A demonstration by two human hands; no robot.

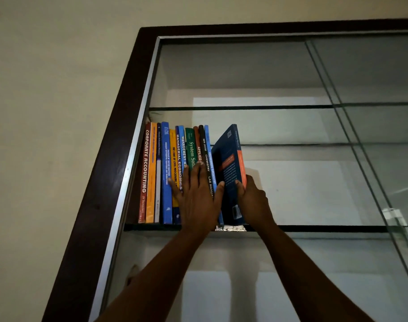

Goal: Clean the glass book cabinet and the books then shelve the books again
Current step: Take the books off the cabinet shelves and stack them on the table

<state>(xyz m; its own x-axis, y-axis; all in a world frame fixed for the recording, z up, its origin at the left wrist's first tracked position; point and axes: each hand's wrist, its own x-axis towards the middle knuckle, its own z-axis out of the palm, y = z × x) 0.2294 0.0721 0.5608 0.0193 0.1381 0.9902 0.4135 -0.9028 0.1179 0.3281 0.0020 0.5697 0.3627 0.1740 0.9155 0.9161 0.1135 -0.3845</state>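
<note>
Blue book (228, 173): stands at the right end of the row, on the middle shelf towards the cabinet's left side. It is tilted, top leaning right, back cover turned towards the camera, lower edge down at the shelf.
Right hand (251, 198): clamped on the book's lower part, thumb on the cover and fingers wrapped round the right edge.
Row of books (156, 173): upright, spines outward, packed against the left wall of the cabinet.
Left hand (198, 194): flat and spread, fingers straight, pressed on the spines at the right half of the row. The thumb touches the blue book.
Glass shelf (314, 228): bare to the right of the blue book.
Cabinet frame (110, 159): dark wood, just left of the row.
Glass pane (365, 117): slid to the right, well apart from both hands.
Step judged: the blue book is being stood up and closed against the row.
Method advised: the row should be held firm by the flat hand, the top of the book swung left until upright, then the book pushed back until its spine is level with the others. Glass calls for gentle pressure.
</note>
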